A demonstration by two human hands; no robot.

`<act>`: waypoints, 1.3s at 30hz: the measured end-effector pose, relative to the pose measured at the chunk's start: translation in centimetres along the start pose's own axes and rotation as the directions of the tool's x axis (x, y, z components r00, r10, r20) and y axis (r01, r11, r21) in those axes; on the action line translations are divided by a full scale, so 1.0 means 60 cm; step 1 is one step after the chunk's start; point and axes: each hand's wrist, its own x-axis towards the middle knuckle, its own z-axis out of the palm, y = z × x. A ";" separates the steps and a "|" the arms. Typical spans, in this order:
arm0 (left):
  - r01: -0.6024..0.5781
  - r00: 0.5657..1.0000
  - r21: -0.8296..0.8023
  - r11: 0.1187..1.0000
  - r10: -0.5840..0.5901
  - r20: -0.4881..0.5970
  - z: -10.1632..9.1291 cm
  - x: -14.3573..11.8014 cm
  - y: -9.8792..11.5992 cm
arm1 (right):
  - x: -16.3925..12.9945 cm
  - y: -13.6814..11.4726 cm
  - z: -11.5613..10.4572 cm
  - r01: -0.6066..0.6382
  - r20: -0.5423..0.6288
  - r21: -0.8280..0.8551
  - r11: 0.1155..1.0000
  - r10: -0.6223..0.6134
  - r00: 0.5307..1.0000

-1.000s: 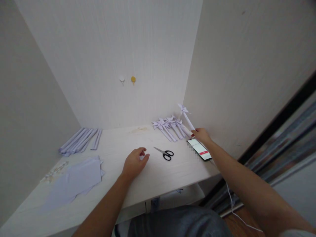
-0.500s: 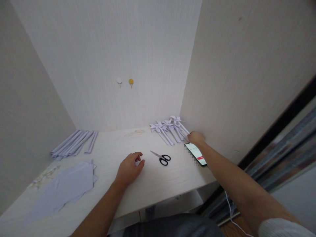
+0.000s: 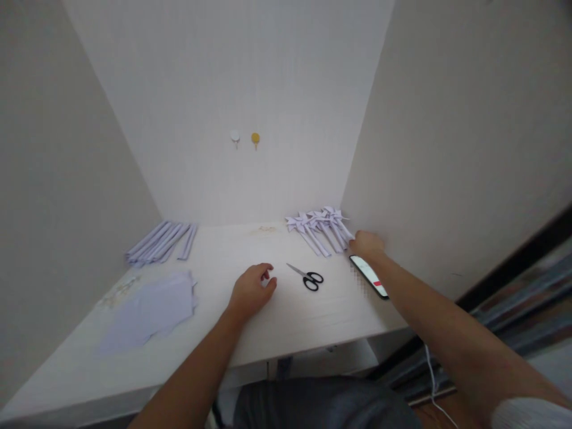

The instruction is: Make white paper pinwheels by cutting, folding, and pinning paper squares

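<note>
Several white paper pinwheels (image 3: 318,221) lie in an overlapping row at the back right, their rolled paper sticks pointing toward me. My right hand (image 3: 367,244) is closed around the lower end of the rightmost pinwheel's stick (image 3: 346,230), beside the right wall. Below that wrist lies a phone (image 3: 369,275) with a lit screen, partly covered by my forearm. My left hand (image 3: 254,288) rests over the middle of the table, fingers curled loosely and thumb apart, holding nothing. Black-handled scissors (image 3: 311,280) lie just right of it, blades toward the back left.
Rolled paper tubes (image 3: 156,243) are piled at the back left of the white table (image 3: 250,348). Loose paper sheets (image 3: 156,307) lie in front of them. Walls enclose the left, back and right sides. Two hooks (image 3: 255,138) are on the back wall. A white cable (image 3: 431,375) hangs at the lower right.
The view has turned a little, so everything sits farther right in the picture. My right hand keeps its hold on the pinwheel stick. My left hand remains left of the scissors.
</note>
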 end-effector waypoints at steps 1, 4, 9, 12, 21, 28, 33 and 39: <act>0.001 1.000 0.010 1.000 -0.001 0.003 -0.001 -0.001 0.001 | -0.010 -0.013 0.002 0.025 0.001 0.010 1.000 -0.025 1.000; 0.019 1.000 0.047 0.999 -0.019 0.003 -0.002 -0.004 0.001 | -0.068 -0.065 0.026 0.219 -0.014 0.082 0.972 -0.219 0.976; 0.027 1.000 0.094 0.995 -0.028 0.013 -0.004 -0.009 -0.007 | -0.209 -0.132 0.096 0.453 -0.113 0.182 0.873 -0.439 0.891; 0.015 1.000 0.107 0.994 -0.016 0.013 -0.007 -0.012 -0.011 | -0.252 -0.154 0.119 0.453 -0.199 0.194 0.870 -0.417 0.887; -0.075 0.995 0.071 0.995 0.079 -0.057 -0.051 -0.073 -0.011 | -0.291 -0.235 0.126 0.515 -0.269 0.199 0.834 -0.459 0.847; 0.088 0.988 0.144 0.986 -0.068 -0.138 -0.218 -0.163 -0.121 | -0.296 -0.250 0.120 0.504 -0.222 0.247 0.828 -0.458 0.861; 0.183 0.982 0.173 0.968 -0.186 0.005 -0.286 -0.182 -0.196 | -0.296 -0.247 0.110 0.464 -0.187 0.277 0.841 -0.427 0.885; 0.188 0.962 0.193 0.963 -0.220 0.160 -0.302 -0.178 -0.202 | -0.302 -0.243 0.103 0.455 -0.160 0.301 0.838 -0.426 0.890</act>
